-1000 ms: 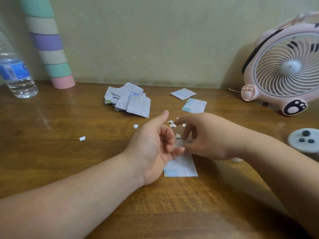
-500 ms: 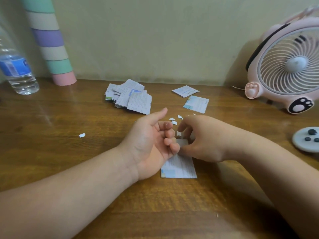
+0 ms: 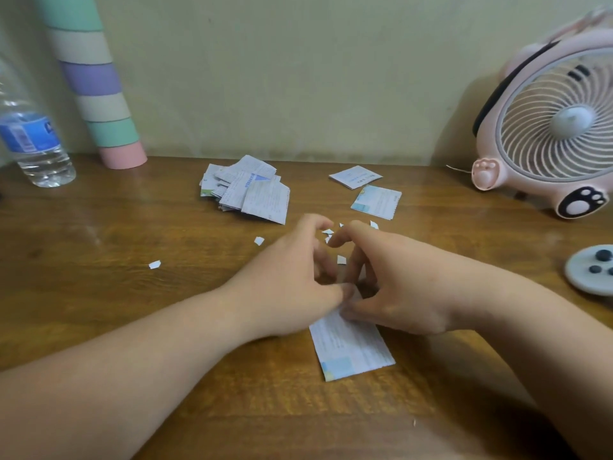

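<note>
Both curled — left hand (image 3: 292, 280), right hand (image 3: 398, 287) — thumbs on paper slip (image 3: 351, 350).

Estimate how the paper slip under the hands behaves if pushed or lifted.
Probably very light: the paper slip lies thin and flat on the table, so a push likely slides it. Likely floppy if lifted by one end. Probably tears easily, judging by the torn scraps nearby.
</note>
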A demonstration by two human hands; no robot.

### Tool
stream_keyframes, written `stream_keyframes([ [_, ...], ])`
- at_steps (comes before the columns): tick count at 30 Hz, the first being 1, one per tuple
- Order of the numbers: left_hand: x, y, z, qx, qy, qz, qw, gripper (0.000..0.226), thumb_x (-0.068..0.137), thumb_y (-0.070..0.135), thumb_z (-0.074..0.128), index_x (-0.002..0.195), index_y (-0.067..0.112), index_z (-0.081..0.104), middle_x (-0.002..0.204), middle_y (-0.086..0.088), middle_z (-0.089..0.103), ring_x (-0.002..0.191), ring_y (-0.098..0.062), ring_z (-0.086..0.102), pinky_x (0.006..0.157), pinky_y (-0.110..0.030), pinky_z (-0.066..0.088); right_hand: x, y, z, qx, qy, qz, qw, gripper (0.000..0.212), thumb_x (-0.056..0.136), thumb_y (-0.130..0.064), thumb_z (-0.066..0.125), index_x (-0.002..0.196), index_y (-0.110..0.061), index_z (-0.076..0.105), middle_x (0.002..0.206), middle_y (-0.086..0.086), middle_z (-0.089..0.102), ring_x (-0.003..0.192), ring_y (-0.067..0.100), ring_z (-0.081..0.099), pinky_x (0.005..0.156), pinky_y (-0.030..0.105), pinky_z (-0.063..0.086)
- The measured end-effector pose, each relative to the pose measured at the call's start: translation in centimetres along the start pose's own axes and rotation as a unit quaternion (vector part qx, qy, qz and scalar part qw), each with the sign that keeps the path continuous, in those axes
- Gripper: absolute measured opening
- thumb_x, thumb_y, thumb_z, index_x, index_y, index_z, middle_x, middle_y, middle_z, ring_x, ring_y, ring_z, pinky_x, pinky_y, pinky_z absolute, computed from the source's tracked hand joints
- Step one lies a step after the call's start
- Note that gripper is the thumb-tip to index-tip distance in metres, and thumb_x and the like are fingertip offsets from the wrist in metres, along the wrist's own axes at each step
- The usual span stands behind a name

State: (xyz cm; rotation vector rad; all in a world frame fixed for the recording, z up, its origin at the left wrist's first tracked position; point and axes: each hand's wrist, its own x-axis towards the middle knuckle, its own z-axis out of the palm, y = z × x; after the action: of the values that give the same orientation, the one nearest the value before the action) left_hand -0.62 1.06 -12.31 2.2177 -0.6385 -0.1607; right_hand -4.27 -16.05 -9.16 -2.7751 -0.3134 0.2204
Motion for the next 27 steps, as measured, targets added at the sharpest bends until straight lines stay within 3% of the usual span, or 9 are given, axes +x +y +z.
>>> stream_keyframes([
  [4, -0.3, 0.3, -0.2, 0.048, -0.051, 0.015, 0.997, 0.076, 0.083, 0.027, 0.077, 0.138, 0.043, 0.027, 0.083, 0.014, 0.069, 0.071, 0.002, 0.061, 0.063, -0.020, 0.046, -0.6, 0.1, -0.1, -0.012, 0.004, -0.009, 1.000, 0.074, 0.083, -0.047, 0.076, 0.139, -0.044, 0.028, 0.103, -0.018, 0.059, 0.092, 0.004, 0.059, 0.087, 0.027, 0.052],
  [9, -0.8, 0.8, -0.5, 0.095, -0.046, 0.032, 0.994, 0.077, 0.082, 0.033, 0.078, 0.137, 0.049, 0.026, 0.100, 0.021, 0.058, 0.093, 0.001, 0.058, 0.080, -0.020, 0.051, -1.0, -0.1, -0.4, -0.017, -0.004, -0.012, 1.000, 0.073, 0.084, -0.049, 0.075, 0.139, -0.047, 0.028, 0.103, -0.021, 0.057, 0.091, 0.001, 0.058, 0.082, 0.020, 0.050],
  [14, -1.0, 1.1, -0.6, 0.090, -0.052, 0.027, 0.994, 0.071, 0.083, 0.034, 0.079, 0.132, 0.052, 0.031, 0.084, 0.014, 0.068, 0.075, 0.002, 0.062, 0.062, -0.018, 0.050, -1.0, 0.0, -0.3, -0.010, -0.004, -0.014, 1.000, 0.070, 0.084, -0.046, 0.075, 0.139, -0.045, 0.032, 0.101, -0.019, 0.059, 0.089, 0.002, 0.059, 0.080, 0.021, 0.051],
  [17, -0.8, 1.0, -0.1, 0.036, -0.050, 0.021, 0.998, 0.079, 0.081, 0.027, 0.081, 0.138, 0.049, 0.031, 0.085, 0.013, 0.069, 0.071, 0.000, 0.066, 0.062, -0.019, 0.049, -1.1, -0.1, -0.2, -0.004, -0.006, -0.007, 1.000, 0.066, 0.085, -0.042, 0.074, 0.138, -0.043, 0.034, 0.100, -0.019, 0.060, 0.088, 0.001, 0.058, 0.078, 0.018, 0.049],
  [20, -0.4, 0.6, -0.1, -0.061, -0.034, 0.010, 0.997, 0.093, 0.074, 0.020, 0.087, 0.143, 0.049, 0.032, 0.099, 0.010, 0.067, 0.071, -0.011, 0.073, 0.068, -0.028, 0.053, -1.1, 0.0, 0.1, 0.013, 0.002, 0.012, 1.000, 0.064, 0.084, -0.037, 0.074, 0.135, -0.044, 0.036, 0.097, -0.018, 0.062, 0.085, -0.001, 0.058, 0.071, 0.015, 0.047],
  [24, -0.1, 0.0, 0.0, -0.150, -0.027, 0.010, 0.988, 0.094, 0.074, 0.004, 0.084, 0.145, 0.043, 0.036, 0.109, 0.005, 0.063, 0.072, -0.017, 0.075, 0.067, -0.027, 0.052, -1.1, 0.5, 0.1, 0.052, 0.029, 0.038, 0.997, 0.086, 0.075, -0.041, 0.083, 0.143, -0.044, 0.029, 0.095, -0.012, 0.064, 0.087, 0.004, 0.062, 0.084, 0.028, 0.054],
  [27, 0.0, -0.4, 0.1, -0.212, -0.019, 0.022, 0.977, 0.089, 0.078, -0.008, 0.077, 0.144, 0.039, 0.040, 0.106, 0.002, 0.065, 0.071, -0.016, 0.071, 0.066, -0.027, 0.050, -1.2, 0.8, 0.0, 0.067, 0.047, 0.059, 0.995, 0.093, 0.071, -0.044, 0.086, 0.145, -0.045, 0.029, 0.089, -0.011, 0.066, 0.081, 0.003, 0.064, 0.081, 0.029, 0.056],
])
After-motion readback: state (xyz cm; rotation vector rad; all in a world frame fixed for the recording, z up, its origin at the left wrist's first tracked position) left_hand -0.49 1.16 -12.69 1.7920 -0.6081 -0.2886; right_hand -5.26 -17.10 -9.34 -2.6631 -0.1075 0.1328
